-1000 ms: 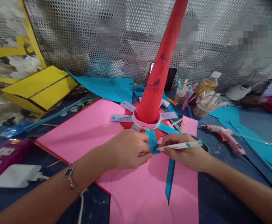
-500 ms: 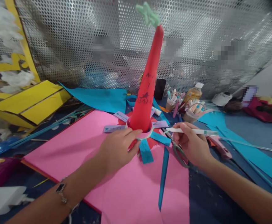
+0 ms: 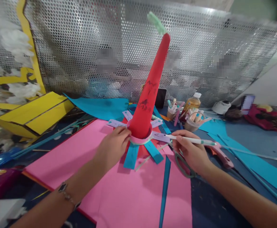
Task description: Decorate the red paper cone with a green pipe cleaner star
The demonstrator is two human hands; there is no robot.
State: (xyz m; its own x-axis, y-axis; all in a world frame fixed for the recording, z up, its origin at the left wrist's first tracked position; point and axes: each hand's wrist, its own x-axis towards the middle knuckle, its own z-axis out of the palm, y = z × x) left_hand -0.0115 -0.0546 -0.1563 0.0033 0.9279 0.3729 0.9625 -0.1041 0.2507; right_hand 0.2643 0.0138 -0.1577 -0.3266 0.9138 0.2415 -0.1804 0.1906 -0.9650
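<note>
Left hand (image 3: 112,147) is gripping the paper ring (image 3: 139,140) around the red paper cone (image 3: 144,101), standing at 12 o'clock on the pink card (image 3: 133,196), while the right hand (image 3: 188,152) pinches a white marker (image 3: 193,140) nearby.

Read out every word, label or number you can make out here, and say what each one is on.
Black handwriting on the red paper cone: too scrawled to read.
Marks on the lilac paper tabs: too small to read.
Label on the plastic bottle: too blurred to read.
Barrel of the marker pen: any print too blurred to read.
</note>
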